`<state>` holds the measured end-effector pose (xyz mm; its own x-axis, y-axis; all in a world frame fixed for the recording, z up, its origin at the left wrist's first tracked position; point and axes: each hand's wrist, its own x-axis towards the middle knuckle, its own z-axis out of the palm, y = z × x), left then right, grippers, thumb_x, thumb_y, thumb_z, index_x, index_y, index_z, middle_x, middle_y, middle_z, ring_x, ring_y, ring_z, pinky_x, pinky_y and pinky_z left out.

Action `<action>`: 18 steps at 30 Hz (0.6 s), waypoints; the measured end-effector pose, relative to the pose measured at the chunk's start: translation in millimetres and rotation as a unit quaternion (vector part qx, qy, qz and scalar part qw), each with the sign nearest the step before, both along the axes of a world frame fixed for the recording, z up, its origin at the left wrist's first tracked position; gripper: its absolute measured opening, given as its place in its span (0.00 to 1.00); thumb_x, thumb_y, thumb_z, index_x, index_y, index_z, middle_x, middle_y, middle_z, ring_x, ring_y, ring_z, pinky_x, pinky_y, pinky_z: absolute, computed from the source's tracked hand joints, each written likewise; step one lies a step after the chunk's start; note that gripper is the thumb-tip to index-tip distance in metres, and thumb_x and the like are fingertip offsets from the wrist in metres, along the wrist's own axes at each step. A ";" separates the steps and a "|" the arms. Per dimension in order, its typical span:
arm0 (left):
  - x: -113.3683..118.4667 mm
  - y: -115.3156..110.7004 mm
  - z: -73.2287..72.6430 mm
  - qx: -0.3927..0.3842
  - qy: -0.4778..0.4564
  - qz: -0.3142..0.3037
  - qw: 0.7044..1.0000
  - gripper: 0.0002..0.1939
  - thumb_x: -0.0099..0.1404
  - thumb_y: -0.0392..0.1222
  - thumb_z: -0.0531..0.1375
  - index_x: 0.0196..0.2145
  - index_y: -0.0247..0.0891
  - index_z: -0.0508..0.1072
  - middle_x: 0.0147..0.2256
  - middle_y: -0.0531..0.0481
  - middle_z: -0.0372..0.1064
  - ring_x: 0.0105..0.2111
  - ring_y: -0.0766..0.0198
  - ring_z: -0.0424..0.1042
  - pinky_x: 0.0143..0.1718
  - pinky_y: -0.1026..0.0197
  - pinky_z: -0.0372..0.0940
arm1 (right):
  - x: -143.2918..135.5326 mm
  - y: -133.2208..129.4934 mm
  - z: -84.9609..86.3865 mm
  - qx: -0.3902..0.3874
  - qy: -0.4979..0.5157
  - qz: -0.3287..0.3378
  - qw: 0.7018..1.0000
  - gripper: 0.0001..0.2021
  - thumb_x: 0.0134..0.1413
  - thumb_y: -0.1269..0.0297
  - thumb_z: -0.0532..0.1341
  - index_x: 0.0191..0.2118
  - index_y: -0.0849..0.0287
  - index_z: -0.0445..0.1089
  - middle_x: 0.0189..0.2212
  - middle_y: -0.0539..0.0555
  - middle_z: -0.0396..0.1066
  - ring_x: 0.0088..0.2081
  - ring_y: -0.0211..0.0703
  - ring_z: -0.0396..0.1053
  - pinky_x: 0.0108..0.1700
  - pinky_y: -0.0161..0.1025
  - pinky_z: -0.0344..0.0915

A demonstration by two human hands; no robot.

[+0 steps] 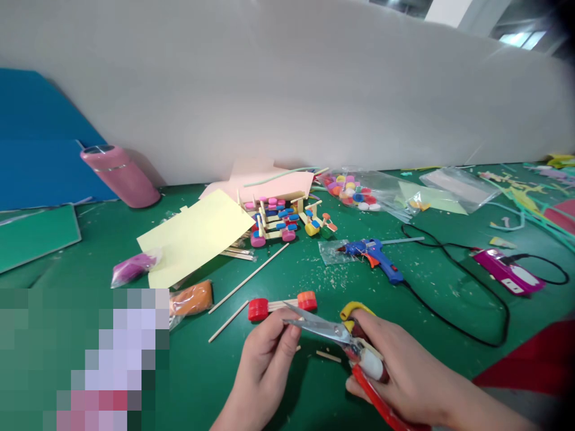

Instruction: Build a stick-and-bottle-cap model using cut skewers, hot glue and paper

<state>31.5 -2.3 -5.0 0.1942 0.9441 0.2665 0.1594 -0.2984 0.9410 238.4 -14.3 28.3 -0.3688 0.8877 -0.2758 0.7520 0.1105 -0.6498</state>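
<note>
My right hand [395, 359] is closed around a pair of scissors [326, 326] with one yellow and one red handle. The blades are slightly parted and point left, their tips reaching my left hand [269, 353]. Thumb and index finger of that hand are pinched together, and what is between them is too small or hidden to name. Just beyond the blades lies a pair of pale sticks joining a red bottle cap [258, 309] and an orange-red cap [307, 300]. A short cut stick [328, 356] rests on the table below the blades.
A blue glue gun [375, 257] lies behind my right hand, its black cord curving right towards a magenta power box [510, 272]. Small cap-and-stick models [278, 221], a yellow sheet [197, 236], a bag of caps [354, 191] and a pink tumbler [121, 176] stand farther back. Long sticks [249, 278] lie left.
</note>
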 end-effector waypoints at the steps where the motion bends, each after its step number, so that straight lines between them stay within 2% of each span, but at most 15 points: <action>1: -0.3 -0.1 -0.1 0.003 0.002 0.001 1.000 0.06 0.63 0.34 0.52 0.33 0.42 0.67 0.24 0.57 0.62 0.23 0.70 0.60 0.24 0.71 0.57 | -0.1 -0.2 0.1 -0.002 -0.002 0.003 1.000 0.15 0.44 0.57 0.62 0.31 0.54 0.54 0.27 0.45 0.66 0.25 0.37 0.59 0.25 0.34 0.51; 12: -4.7 -2.4 2.9 -0.004 0.031 -0.031 0.999 0.07 0.64 0.37 0.51 0.30 0.38 0.68 0.25 0.53 0.66 0.24 0.67 0.64 0.26 0.68 0.59 | -0.3 -1.1 -7.0 -0.003 -0.058 0.012 0.998 0.17 0.39 0.54 0.64 0.29 0.55 0.56 0.25 0.47 0.66 0.21 0.36 0.58 0.22 0.32 0.49; 18: -2.7 -1.9 3.1 -0.046 0.028 -0.041 0.998 0.10 0.64 0.39 0.51 0.29 0.37 0.69 0.24 0.52 0.64 0.24 0.66 0.62 0.25 0.67 0.58 | 3.2 -4.6 -11.8 0.022 -0.059 0.018 0.998 0.12 0.45 0.57 0.60 0.31 0.55 0.56 0.23 0.48 0.67 0.20 0.38 0.61 0.22 0.34 0.49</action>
<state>28.8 -4.2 -1.9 0.2833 0.9447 0.1652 0.1917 -0.2246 0.9554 241.6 -19.0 16.5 -0.3678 0.8870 -0.2794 0.8176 0.1653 -0.5515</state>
